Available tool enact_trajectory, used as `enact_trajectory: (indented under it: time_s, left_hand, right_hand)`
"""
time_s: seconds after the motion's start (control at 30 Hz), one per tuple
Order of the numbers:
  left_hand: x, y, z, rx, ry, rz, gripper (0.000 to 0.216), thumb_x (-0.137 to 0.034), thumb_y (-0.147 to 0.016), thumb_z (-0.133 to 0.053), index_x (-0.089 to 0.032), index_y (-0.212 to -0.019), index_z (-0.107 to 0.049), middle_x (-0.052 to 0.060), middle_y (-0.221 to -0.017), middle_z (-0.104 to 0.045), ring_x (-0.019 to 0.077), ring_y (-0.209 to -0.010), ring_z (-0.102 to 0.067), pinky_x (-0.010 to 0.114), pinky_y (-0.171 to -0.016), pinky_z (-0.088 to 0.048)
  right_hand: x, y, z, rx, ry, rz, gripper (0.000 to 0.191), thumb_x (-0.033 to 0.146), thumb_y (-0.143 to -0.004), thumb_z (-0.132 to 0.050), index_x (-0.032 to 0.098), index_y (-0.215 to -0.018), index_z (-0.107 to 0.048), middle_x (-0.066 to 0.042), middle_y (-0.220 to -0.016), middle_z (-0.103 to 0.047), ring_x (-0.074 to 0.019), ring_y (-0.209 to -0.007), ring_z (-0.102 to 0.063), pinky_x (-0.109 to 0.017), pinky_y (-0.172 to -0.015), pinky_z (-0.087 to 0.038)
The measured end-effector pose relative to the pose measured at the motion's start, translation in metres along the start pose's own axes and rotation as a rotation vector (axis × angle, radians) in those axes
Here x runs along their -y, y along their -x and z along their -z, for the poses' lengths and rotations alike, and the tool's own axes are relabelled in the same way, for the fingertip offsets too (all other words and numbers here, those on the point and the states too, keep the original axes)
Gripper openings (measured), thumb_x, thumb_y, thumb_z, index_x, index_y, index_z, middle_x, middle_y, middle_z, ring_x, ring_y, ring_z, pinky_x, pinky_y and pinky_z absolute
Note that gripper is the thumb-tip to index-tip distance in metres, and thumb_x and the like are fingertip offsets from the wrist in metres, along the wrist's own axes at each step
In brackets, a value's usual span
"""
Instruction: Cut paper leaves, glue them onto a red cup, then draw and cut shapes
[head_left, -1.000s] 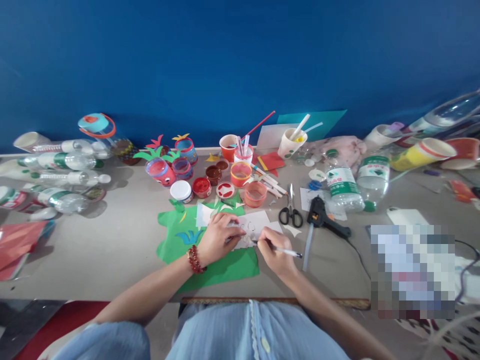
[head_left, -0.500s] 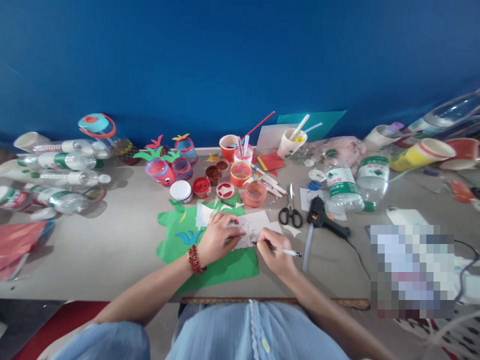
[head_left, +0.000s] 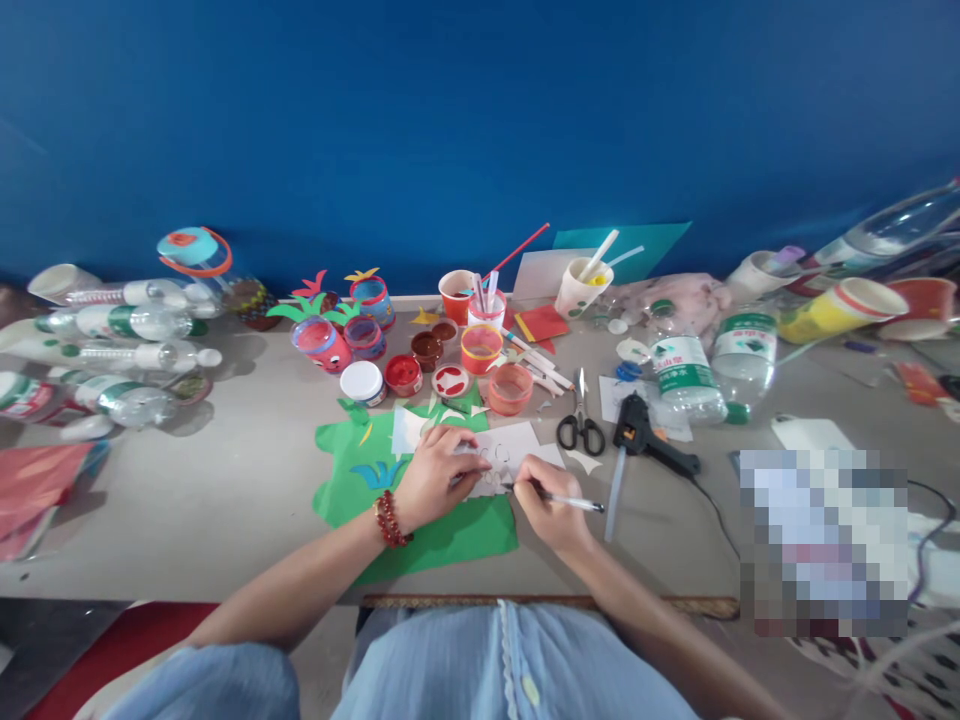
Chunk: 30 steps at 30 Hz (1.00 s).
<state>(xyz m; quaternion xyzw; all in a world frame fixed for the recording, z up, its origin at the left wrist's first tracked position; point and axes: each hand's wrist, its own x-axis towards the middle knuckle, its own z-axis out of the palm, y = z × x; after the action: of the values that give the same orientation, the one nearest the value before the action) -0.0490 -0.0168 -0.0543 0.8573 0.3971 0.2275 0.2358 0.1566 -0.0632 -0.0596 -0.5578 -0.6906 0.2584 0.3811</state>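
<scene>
My right hand (head_left: 551,502) grips a slim pen (head_left: 574,501), its tip touching a white paper piece (head_left: 504,450) marked with small drawn outlines. My left hand (head_left: 435,472) lies on that white paper with fingers spread and pressed down, a red bead bracelet at the wrist. The white paper rests on a green paper sheet (head_left: 352,475) on the grey table (head_left: 240,490).
Black scissors (head_left: 580,427) and a black glue gun (head_left: 654,443) lie right of the paper. Open paint pots (head_left: 405,374), decorated cups (head_left: 322,342) and cups of brushes (head_left: 581,283) stand behind. Plastic bottles (head_left: 112,360) lie at the left, more bottles (head_left: 682,375) at the right.
</scene>
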Motion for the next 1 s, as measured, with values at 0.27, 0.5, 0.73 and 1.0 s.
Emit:
enact_trajectory:
  time_s: [0.27, 0.5, 0.73, 1.0]
  left_hand:
    - [0.002, 0.0, -0.002, 0.004, 0.001, 0.001, 0.018, -0.023, -0.085, -0.062, -0.028, -0.097, -0.074, 0.005, -0.111, -0.061, 0.0241, -0.106, -0.052, 0.042, -0.093, -0.04]
    - [-0.001, -0.001, 0.001, -0.002, 0.009, -0.001, 0.017, -0.023, -0.086, -0.061, -0.028, -0.095, -0.074, 0.006, -0.11, -0.061, 0.024, -0.106, -0.052, 0.042, -0.093, -0.04]
    - [-0.001, -0.001, 0.0, 0.0, 0.001, -0.003, 0.017, -0.023, -0.086, -0.06, -0.027, -0.095, -0.074, 0.006, -0.11, -0.061, 0.0234, -0.105, -0.053, 0.041, -0.093, -0.04]
    - [0.004, 0.001, -0.003, -0.033, 0.027, -0.048, 0.022, -0.022, -0.084, -0.059, -0.025, -0.105, -0.067, 0.007, -0.11, -0.062, 0.0243, -0.105, -0.054, 0.043, -0.093, -0.042]
  right_hand:
    - [-0.001, 0.001, -0.001, 0.019, 0.015, -0.004, 0.023, 0.013, -0.079, -0.045, 0.022, -0.059, -0.039, 0.006, -0.051, -0.037, -0.0109, -0.049, -0.039, -0.024, -0.052, -0.028]
    - [0.0, 0.0, -0.001, 0.002, -0.024, -0.017, 0.023, 0.013, -0.078, -0.045, 0.021, -0.058, -0.04, 0.006, -0.051, -0.037, -0.0109, -0.049, -0.038, -0.024, -0.051, -0.028]
    - [-0.007, 0.004, -0.003, -0.027, -0.193, -0.076, 0.019, 0.015, -0.08, -0.048, 0.021, -0.062, -0.046, 0.006, -0.052, -0.042, -0.0107, -0.048, -0.04, -0.023, -0.048, -0.031]
    - [0.003, -0.011, 0.015, -0.179, -0.239, -0.119, 0.012, 0.028, -0.087, -0.057, 0.02, -0.094, -0.063, -0.004, -0.079, -0.067, -0.0172, -0.068, -0.062, -0.024, -0.058, -0.048]
